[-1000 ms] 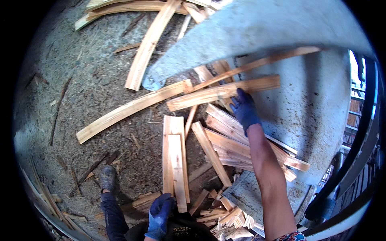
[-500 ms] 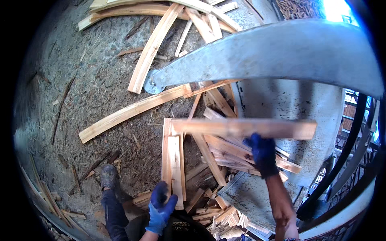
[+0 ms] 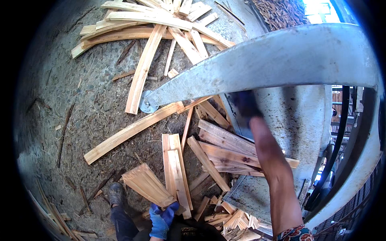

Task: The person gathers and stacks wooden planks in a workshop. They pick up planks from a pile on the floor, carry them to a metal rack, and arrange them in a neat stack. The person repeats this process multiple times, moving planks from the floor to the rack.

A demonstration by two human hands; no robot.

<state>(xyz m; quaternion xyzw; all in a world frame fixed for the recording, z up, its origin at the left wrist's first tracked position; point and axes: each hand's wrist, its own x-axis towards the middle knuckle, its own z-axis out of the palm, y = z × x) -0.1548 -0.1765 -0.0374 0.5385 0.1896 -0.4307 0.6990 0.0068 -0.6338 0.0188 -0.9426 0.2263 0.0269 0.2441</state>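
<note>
A wooden plank (image 3: 148, 184) slants up and away from my left hand (image 3: 161, 219), seen steeply foreshortened. The fingers, in a blue glove, are closed round its near end. My right hand (image 3: 244, 105), in a dark blue glove, reaches far forward over a grey metal table (image 3: 297, 132). It is smeared by motion, close under the curved grey metal arm (image 3: 257, 66), so its fingers cannot be made out. Several planks (image 3: 241, 150) lie loosely fanned on the table's left side, below my right forearm. Narrow upright-lying planks (image 3: 177, 172) rest together just beyond my left hand.
A heap of pale planks (image 3: 140, 20) lies on the dirt floor (image 3: 104, 84) at the far left. One long plank (image 3: 132, 132) lies alone nearer me. Splintered offcuts (image 3: 237, 219) gather near my body. A dark bar (image 3: 341, 132) and framework stand at the right.
My left hand, open before, now grips a plank. My right hand no longer shows the plank it carried across the table and has moved forward toward the metal arm. The view has shifted slightly.
</note>
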